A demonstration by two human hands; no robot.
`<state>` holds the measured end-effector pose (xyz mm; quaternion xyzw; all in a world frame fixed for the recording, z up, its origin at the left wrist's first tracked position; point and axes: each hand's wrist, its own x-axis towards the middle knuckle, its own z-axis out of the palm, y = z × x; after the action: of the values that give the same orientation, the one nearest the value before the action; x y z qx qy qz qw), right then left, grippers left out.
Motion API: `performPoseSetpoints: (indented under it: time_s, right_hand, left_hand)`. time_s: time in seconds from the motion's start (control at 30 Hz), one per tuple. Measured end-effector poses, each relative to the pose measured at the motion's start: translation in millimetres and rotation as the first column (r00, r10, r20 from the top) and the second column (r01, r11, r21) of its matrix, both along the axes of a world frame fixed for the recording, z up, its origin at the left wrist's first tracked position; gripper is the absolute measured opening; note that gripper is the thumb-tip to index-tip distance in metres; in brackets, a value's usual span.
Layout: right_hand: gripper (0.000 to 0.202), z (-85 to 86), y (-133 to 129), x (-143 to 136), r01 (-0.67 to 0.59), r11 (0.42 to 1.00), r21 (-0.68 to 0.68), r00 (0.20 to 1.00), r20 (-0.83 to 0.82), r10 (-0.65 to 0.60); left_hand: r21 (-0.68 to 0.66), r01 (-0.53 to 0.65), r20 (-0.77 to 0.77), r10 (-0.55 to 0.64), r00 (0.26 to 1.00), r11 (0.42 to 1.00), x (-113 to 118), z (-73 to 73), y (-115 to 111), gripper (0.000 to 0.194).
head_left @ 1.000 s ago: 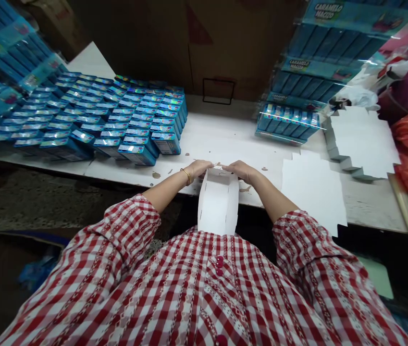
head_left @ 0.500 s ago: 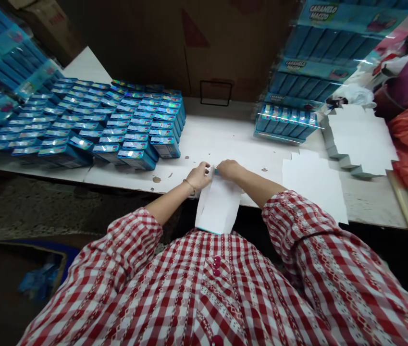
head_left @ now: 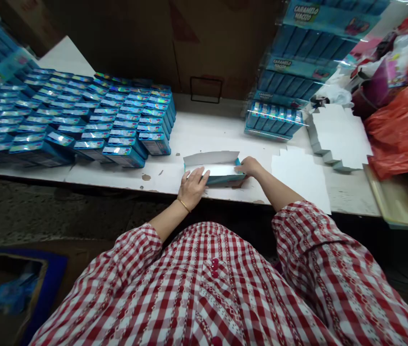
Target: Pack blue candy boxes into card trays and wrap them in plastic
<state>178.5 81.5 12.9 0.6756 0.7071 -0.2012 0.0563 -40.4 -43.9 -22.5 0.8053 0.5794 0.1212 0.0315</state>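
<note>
A shallow cardboard tray [head_left: 221, 179], white inside and blue outside, rests near the front edge of the table with its walls raised and its top open. Its far wall leans outward. My left hand [head_left: 191, 188] lies over the tray's near left corner, fingers stretched and slightly apart. At the other end, my right hand [head_left: 250, 166] is closed on the right end wall, with some fingertips inside the tray. Right of it lies a flat white cardboard blank [head_left: 300, 175], beside a stack of more blanks [head_left: 342, 134].
Rows of small blue boxes [head_left: 117, 125] fill the table's left side. Clear-wrapped display packs of blue boxes [head_left: 274, 117] are piled at the back right. A large brown carton [head_left: 225, 43] stands behind. Red plastic bags [head_left: 398, 129] lie at far right.
The tray was upright lengthwise against my body, partly folded; now it lies crosswise on the table with walls up. My left hand spread over its corner, and my right hand moved to its right end.
</note>
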Motion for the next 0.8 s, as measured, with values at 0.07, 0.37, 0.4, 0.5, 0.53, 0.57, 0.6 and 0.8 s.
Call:
performPoseSetpoints:
  time_s: [0.07,0.37,0.4,0.5,0.53,0.57,0.6,0.8]
  right_hand:
    - [0.038,10.9,-18.5,3.7,-0.027,0.987,0.157,1.0,-0.002,0.028]
    - [0.044,-20.2,-89.9,-22.8,-0.575,0.712,0.404,0.814,0.197,0.546]
    - [0.037,-26.4,-87.9,-23.2,-0.568,0.724,0.39,0.819,0.189,0.541]
    - [0.026,-35.3,-78.7,-22.5,-0.563,0.767,0.309,0.826,0.166,0.539]
    - [0.026,-35.2,-75.8,-22.3,-0.564,0.777,0.279,0.825,0.163,0.541]
    - [0.025,-34.0,-73.1,-22.1,-0.567,0.784,0.253,0.824,0.16,0.544]
    - [0.025,-32.1,-70.6,-21.7,-0.573,0.787,0.23,0.819,0.154,0.552]
    - [0.014,-18.0,-36.9,-6.9,-0.788,0.607,0.101,0.615,0.096,0.783]
  left_hand:
    - [-0.006,0.007,-0.026,-0.007,1.0,1.0,-4.5,0.1,12.6,0.054]
    - [-0.047,0.117,-0.07,-0.121,0.99,0.992,-10.4,0.3,21.1,0.037]
    - [-0.078,0.129,-0.083,-0.136,0.987,0.989,-10.7,0.2,22.1,0.035]
    - [-0.172,0.128,-0.165,-0.156,0.974,0.977,-10.6,1.1,28.4,0.032]
    - [-0.197,0.12,-0.19,-0.158,0.969,0.973,-9.6,1.9,30.8,0.032]
    - [-0.222,0.107,-0.206,-0.154,0.966,0.969,-7.7,3.1,32.8,0.033]
    - [-0.247,0.085,-0.216,-0.14,0.966,0.965,-4.9,4.9,33.7,0.034]
    - [-0.492,0.082,-0.179,-0.193,0.965,0.867,15.6,37.4,13.0,0.04]
